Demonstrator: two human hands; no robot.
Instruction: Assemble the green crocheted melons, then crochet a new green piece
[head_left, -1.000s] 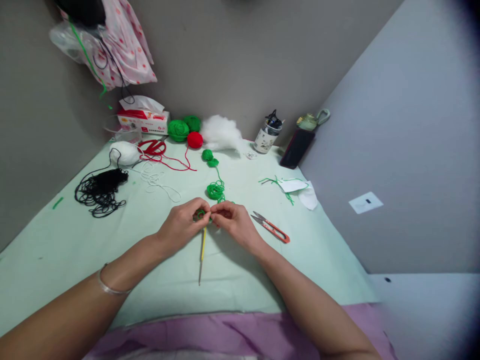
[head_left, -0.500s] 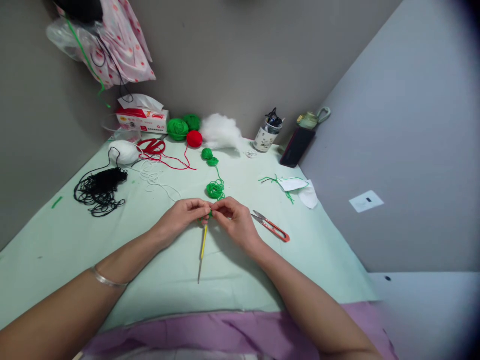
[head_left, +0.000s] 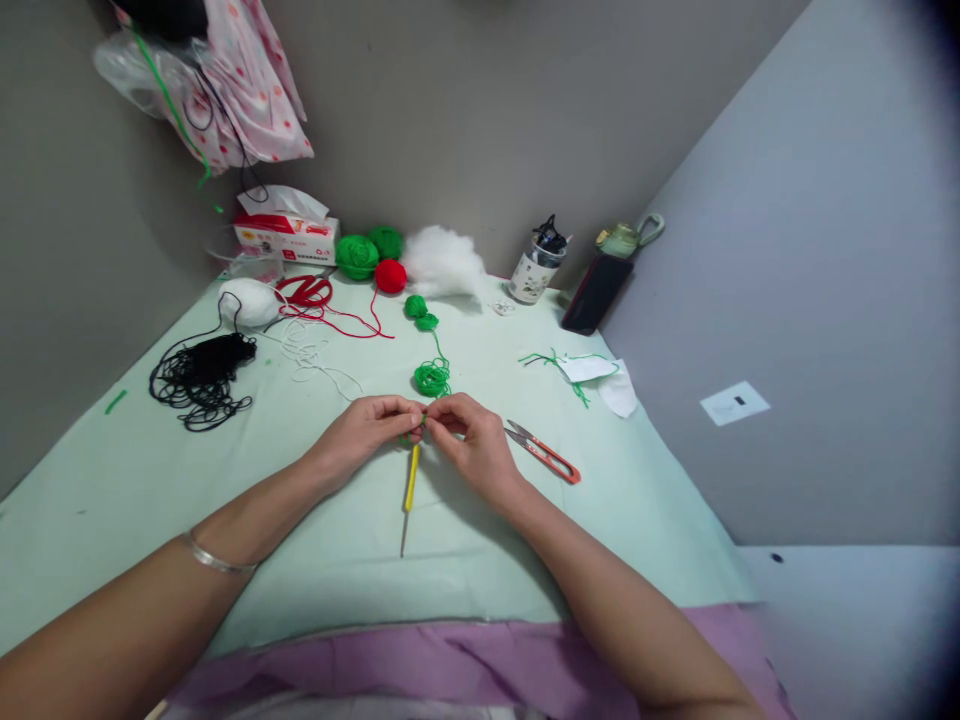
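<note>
My left hand (head_left: 367,432) and my right hand (head_left: 474,440) meet fingertip to fingertip over the pale green table cover (head_left: 135,480). Both pinch a small piece of green yarn work (head_left: 415,430) between them. A crochet hook with a yellow handle (head_left: 409,490) hangs down from that pinch toward me, its metal end pointing at my body. A strand runs from the piece back to a loose coil of green yarn (head_left: 432,379) just beyond my fingers.
Orange thread snips (head_left: 544,452) lie right of my right hand. Black yarn tangle (head_left: 201,375), white yarn, red yarn (head_left: 390,276), green balls (head_left: 357,256), white stuffing (head_left: 442,264), a tissue box (head_left: 285,238), a cup of tools (head_left: 534,272) and a dark bottle (head_left: 594,293) line the back. Paper scraps (head_left: 600,380) lie right.
Both hands have drawn slightly away from me and closer together. The yellow hook has shifted a little up the table with them.
</note>
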